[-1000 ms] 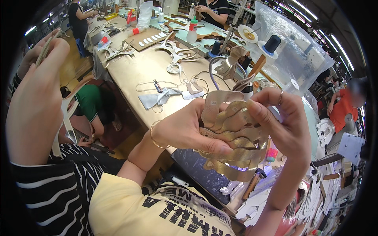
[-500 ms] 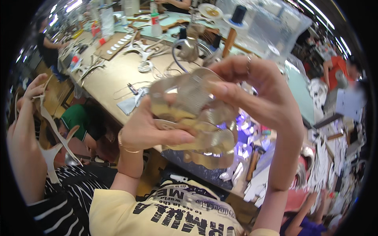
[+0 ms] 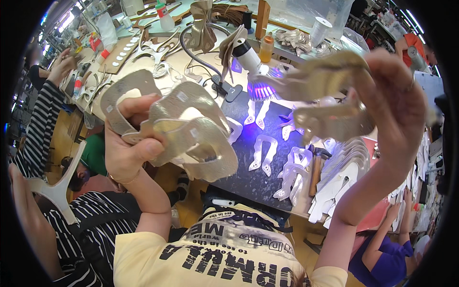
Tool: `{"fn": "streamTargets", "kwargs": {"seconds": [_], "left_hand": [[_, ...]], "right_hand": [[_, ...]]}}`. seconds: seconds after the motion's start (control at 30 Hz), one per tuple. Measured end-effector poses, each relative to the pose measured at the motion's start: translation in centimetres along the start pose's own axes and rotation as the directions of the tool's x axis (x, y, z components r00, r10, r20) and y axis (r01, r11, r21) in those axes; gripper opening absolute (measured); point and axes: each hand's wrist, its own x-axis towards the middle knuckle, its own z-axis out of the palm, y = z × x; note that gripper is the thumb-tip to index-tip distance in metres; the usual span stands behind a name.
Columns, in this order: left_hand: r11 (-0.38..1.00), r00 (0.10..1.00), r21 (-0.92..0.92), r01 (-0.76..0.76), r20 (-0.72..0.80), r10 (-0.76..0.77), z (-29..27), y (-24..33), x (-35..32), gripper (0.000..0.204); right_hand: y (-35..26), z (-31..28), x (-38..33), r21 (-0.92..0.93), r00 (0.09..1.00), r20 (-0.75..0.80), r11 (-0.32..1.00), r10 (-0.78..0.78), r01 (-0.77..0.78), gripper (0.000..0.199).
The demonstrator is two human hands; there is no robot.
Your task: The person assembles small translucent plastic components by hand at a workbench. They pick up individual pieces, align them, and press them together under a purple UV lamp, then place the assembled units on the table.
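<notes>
Several curved, champagne-gold shoe upper pieces (image 3: 179,98), cut as open loops, fan out in my left hand (image 3: 126,148). Its thumb presses on their front faces while the fingers pass behind them. Raised at the right, my right hand (image 3: 399,105) pinches another bunch of gold upper pieces (image 3: 330,119), which hang toward the middle and are smeared by motion. The two bunches are apart. Below and between them lies a dark work board (image 3: 239,165) with pale, U-shaped upper pieces (image 3: 263,153) on it.
A lamp (image 3: 260,83) casts purple light on the board. A hammer (image 3: 316,172) lies beside a fanned stack of pale pieces (image 3: 344,177). An amber bottle (image 3: 266,48) stands behind. At left, a co-worker in stripes is near a white forked piece (image 3: 60,191).
The gold pieces, held together in both hands before, are now split into two bunches. My left hand has moved left, my right hand right, and the lamp and board now show between them.
</notes>
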Motion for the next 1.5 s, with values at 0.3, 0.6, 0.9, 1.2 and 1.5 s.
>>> {"fn": "streamTargets", "kwargs": {"seconds": [0.3,0.6,0.9,1.2,1.5], "left_hand": [[0.997,0.986,0.045,-0.058,-0.152,0.065,-1.3,-0.3,-1.3,0.071],[1.000,0.981,0.016,-0.025,-0.191,0.027,-1.7,-1.5,-2.7,0.068],[0.985,0.948,0.173,-0.006,-0.312,0.061,-3.8,-2.9,-4.2,0.071],[0.990,0.965,0.142,0.017,-0.262,0.021,-5.0,-3.9,-3.6,0.078],[0.989,0.981,0.122,0.078,-0.187,-0.054,-3.0,-5.1,-2.6,0.073]], "right_hand": [[4.5,0.7,-7.5,0.094,0.887,0.184,0.891,0.423,-0.444,0.013],[7.8,6.6,-10.8,0.198,0.763,0.351,0.754,0.543,-0.627,0.018],[8.0,15.0,-10.0,0.343,0.694,0.612,0.662,0.381,-0.666,0.019],[4.3,12.4,-14.1,0.257,0.744,0.623,0.835,0.241,-0.486,0.018],[1.8,4.6,-19.8,-0.050,0.617,0.606,0.798,0.502,-0.601,0.017]]}}
